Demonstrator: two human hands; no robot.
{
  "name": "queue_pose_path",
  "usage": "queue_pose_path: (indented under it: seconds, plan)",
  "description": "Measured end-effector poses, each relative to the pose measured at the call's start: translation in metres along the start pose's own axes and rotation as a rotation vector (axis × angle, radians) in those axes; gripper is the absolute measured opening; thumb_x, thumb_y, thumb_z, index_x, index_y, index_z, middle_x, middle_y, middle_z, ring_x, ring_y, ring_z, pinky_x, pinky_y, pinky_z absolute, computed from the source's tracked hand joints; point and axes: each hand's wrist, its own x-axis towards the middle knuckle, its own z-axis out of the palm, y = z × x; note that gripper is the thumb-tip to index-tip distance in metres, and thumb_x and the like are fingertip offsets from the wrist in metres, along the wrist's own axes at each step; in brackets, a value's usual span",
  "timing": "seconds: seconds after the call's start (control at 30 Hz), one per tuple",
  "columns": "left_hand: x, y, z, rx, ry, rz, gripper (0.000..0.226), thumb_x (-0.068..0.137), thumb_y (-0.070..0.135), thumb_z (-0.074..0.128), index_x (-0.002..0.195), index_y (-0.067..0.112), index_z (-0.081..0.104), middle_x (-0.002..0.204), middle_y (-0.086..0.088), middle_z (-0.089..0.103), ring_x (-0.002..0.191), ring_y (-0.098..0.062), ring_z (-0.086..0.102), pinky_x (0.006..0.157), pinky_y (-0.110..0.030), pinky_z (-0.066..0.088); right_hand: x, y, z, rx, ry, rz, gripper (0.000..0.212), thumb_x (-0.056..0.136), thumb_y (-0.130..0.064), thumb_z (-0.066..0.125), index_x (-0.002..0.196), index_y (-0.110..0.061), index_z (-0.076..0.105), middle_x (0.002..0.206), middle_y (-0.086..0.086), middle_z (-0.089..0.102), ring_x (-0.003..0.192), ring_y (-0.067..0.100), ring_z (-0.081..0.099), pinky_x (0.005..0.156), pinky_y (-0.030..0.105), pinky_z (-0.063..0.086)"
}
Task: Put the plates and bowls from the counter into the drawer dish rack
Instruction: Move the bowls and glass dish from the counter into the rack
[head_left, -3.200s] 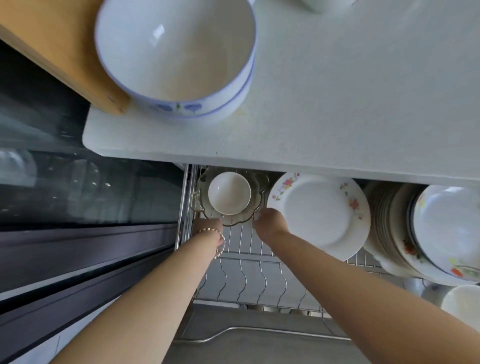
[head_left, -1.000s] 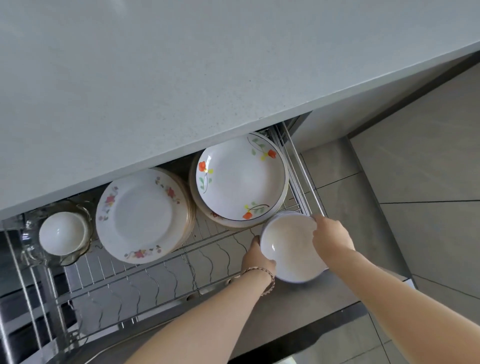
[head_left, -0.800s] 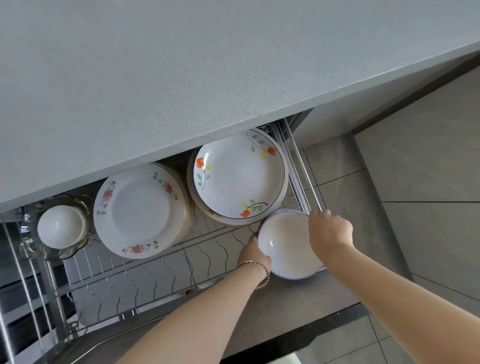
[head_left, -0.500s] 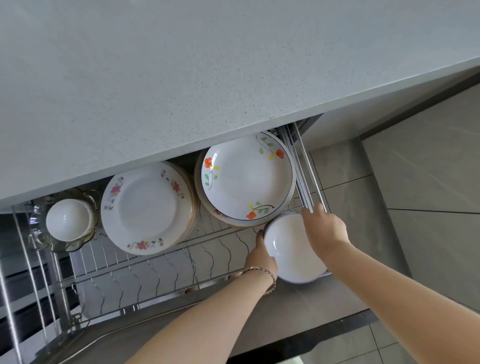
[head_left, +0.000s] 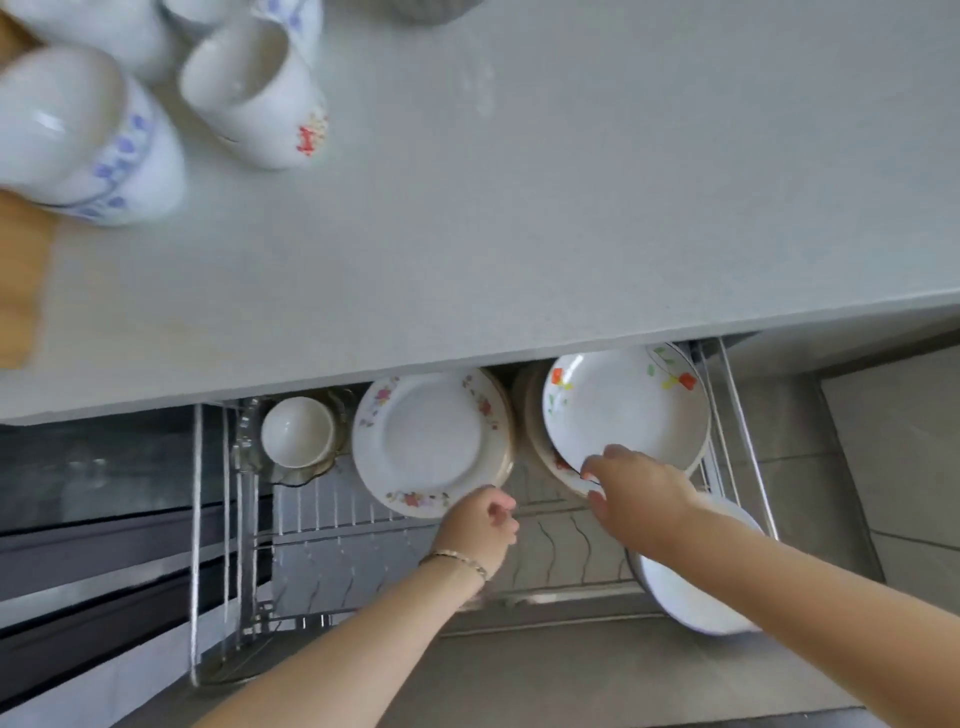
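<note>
Head view, left hand (head_left: 478, 525) loosely curled, empty, right hand (head_left: 636, 493) spread — touching plate (head_left: 623, 410) rim

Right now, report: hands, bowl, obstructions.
Left hand loosely curled, empty; right hand open over orange-flower plate. White bowl in drawer rack, right end. Blue-patterned bowl on counter. No obstruction seen.
</note>
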Motion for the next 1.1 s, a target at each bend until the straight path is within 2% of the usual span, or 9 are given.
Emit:
queue_pose_path:
  seconds: [0.13, 0.33, 0.47, 0.6, 0.7, 0.8, 0.9, 1.03, 1.1]
  plan:
    - [-0.028, 0.014, -0.106, -0.244, 0.321, 0.154, 0.026, 0.092, -0.005, 0.040, 0.084, 0.013, 0.057, 0.066, -0.002, 0.059, 0.055, -0.010, 0.055, 0.055, -0.017, 0.050, 0.010, -0.072, -0.059, 0.183, 0.077, -0.130, 0.031, 0.093, -0.024, 0.043, 0.120, -0.025, 0.058, 0.124, -0.001, 0.058, 0.115, 0.021, 0.056, 0.095, 0.029, 0.044]
    - [-0.041, 0.034, -0.259, -0.499, 0.638, 0.276, 0.029, 0.091, -0.003, 0.041, 0.079, 0.019, 0.056, 0.069, -0.002, 0.059, 0.049, -0.009, 0.057, 0.050, -0.021, 0.045, 0.043, -0.183, -0.149, 0.556, 0.217, -0.174, 0.027, 0.089, -0.023, 0.052, 0.113, -0.016, 0.063, 0.087, 0.000, 0.064, 0.085, 0.019, 0.065, 0.083, 0.025, 0.048]
    - [-0.022, 0.047, -0.336, -0.681, 0.619, 0.219, 0.015, 0.091, 0.000, 0.043, 0.098, 0.008, 0.052, 0.083, -0.008, 0.057, 0.057, -0.015, 0.056, 0.052, -0.026, 0.044, 0.080, -0.244, -0.200, 0.994, 0.138, -0.061, 0.032, 0.092, -0.021, 0.050, 0.114, 0.001, 0.057, 0.070, 0.006, 0.059, 0.057, 0.018, 0.058, 0.062, 0.026, 0.050]
    - [0.015, 0.049, -0.391, -0.841, 0.589, 0.117, 0.047, 0.089, 0.016, 0.052, 0.133, 0.009, 0.039, 0.101, -0.006, 0.051, 0.080, -0.027, 0.058, 0.055, -0.029, 0.045, 0.114, -0.298, -0.225, 1.243, 0.009, 0.020, 0.028, 0.093, -0.032, 0.051, 0.103, -0.006, 0.048, 0.077, 0.008, 0.058, 0.064, 0.019, 0.061, 0.063, 0.025, 0.052]
    - [0.037, 0.049, -0.416, -0.817, 0.604, 0.112, 0.044, 0.087, 0.026, 0.054, 0.129, 0.015, 0.044, 0.117, -0.008, 0.052, 0.096, -0.031, 0.059, 0.048, -0.026, 0.045, 0.143, -0.332, -0.227, 1.254, 0.026, -0.023, 0.036, 0.093, -0.039, 0.051, 0.111, -0.009, 0.047, 0.091, 0.012, 0.057, 0.083, 0.025, 0.062, 0.070, 0.028, 0.053]
    - [0.051, 0.052, -0.428, -0.906, 0.479, 0.112, 0.029, 0.093, 0.028, 0.050, 0.120, 0.017, 0.043, 0.108, -0.014, 0.051, 0.061, -0.026, 0.056, 0.050, -0.029, 0.049, 0.164, -0.355, -0.221, 1.276, 0.094, -0.060, 0.046, 0.092, -0.038, 0.053, 0.127, -0.009, 0.046, 0.101, 0.010, 0.057, 0.084, 0.025, 0.061, 0.071, 0.033, 0.056]
    - [0.059, 0.050, -0.432, -0.896, 0.440, 0.102, 0.027, 0.093, 0.016, 0.047, 0.119, 0.009, 0.043, 0.113, -0.019, 0.055, 0.049, -0.025, 0.060, 0.038, -0.030, 0.053, 0.176, -0.364, -0.213, 1.312, 0.149, -0.037, 0.042, 0.089, -0.022, 0.055, 0.128, -0.012, 0.044, 0.110, 0.009, 0.056, 0.085, 0.025, 0.062, 0.062, 0.029, 0.057]
    - [0.050, 0.044, -0.419, -0.921, 0.487, 0.157, 0.036, 0.085, -0.009, 0.037, 0.116, 0.009, 0.042, 0.129, -0.016, 0.051, 0.086, -0.035, 0.065, 0.056, -0.041, 0.057, 0.164, -0.359, -0.199, 1.393, 0.271, -0.051, 0.046, 0.085, -0.003, 0.048, 0.129, -0.013, 0.047, 0.106, 0.005, 0.052, 0.089, 0.026, 0.061, 0.074, 0.035, 0.059]
    - [0.035, 0.035, -0.402, -0.871, 0.497, 0.149, 0.049, 0.081, -0.008, 0.040, 0.125, 0.012, 0.042, 0.130, -0.014, 0.051, 0.077, -0.032, 0.063, 0.052, -0.037, 0.057, 0.144, -0.344, -0.183, 1.401, 0.290, -0.079, 0.049, 0.084, 0.001, 0.046, 0.131, -0.014, 0.047, 0.107, 0.006, 0.054, 0.082, 0.025, 0.062, 0.077, 0.036, 0.058]
